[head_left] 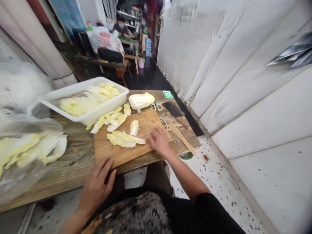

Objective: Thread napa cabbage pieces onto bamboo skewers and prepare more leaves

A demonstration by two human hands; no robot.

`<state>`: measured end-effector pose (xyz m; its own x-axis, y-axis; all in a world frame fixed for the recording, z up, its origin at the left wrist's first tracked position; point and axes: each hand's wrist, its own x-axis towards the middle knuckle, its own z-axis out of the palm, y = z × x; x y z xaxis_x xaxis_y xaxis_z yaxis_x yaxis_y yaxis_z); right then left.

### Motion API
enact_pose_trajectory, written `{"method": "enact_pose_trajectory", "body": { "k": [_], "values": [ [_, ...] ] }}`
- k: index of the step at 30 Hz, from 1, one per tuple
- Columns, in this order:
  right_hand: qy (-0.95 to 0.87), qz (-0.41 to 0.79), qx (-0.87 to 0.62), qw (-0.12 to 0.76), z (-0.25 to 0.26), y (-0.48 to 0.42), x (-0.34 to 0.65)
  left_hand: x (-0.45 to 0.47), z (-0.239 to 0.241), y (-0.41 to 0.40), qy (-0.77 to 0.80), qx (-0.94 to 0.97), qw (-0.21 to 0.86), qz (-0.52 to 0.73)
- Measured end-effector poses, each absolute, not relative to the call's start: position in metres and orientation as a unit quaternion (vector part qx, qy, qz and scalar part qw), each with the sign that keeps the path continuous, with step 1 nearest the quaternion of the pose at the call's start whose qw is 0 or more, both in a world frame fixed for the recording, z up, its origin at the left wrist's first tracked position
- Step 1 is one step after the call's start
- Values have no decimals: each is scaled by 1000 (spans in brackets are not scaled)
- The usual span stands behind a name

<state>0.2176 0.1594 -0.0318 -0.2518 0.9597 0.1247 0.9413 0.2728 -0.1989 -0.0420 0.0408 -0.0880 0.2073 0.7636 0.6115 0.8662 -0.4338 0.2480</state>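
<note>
My left hand [98,182] rests at the near left edge of a wooden cutting board [104,148], its fingers apart and nothing in them. On the right side of the board lies my right hand [159,141], fingers loosely bent and empty, just beside the white stem end of a napa cabbage leaf [124,139]. Behind that leaf is a small inner leaf [134,127]. Several more leaves [117,122] overlap the board's far left corner. A cabbage heart [141,100] lies behind the board.
Right of the board are scissors [156,106], a cleaver [176,113] and a bundle of thin bamboo skewers [182,136]. A white tub [97,112] of leaves stands back left, plastic bags [31,130] at left. A white wall [231,81] borders the right. A person [122,29] sits far back.
</note>
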Motion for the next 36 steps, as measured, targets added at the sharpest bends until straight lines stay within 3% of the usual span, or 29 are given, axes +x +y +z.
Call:
{"method": "enact_pose_trajectory", "body": {
  "k": [6,11,15,21,27,36],
  "values": [
    [-758,-3,-652,23,-23,207,251,-57,-91,12,-517,-778,56,-353],
    [-755,31,-654,-32,-14,230,226,-55,-69,24,-469,-795,59,-380],
    [-735,82,-672,-28,-12,220,228,-31,-53,63,-420,-843,53,-331],
    [-692,181,-696,63,-27,168,255,15,-52,134,-415,-880,32,-229],
    [-649,297,-659,237,-61,113,267,24,-48,166,-381,-909,14,-169],
    [-593,370,-584,412,-77,117,270,-1,-29,186,-339,-922,-61,-178]
  ]
}}
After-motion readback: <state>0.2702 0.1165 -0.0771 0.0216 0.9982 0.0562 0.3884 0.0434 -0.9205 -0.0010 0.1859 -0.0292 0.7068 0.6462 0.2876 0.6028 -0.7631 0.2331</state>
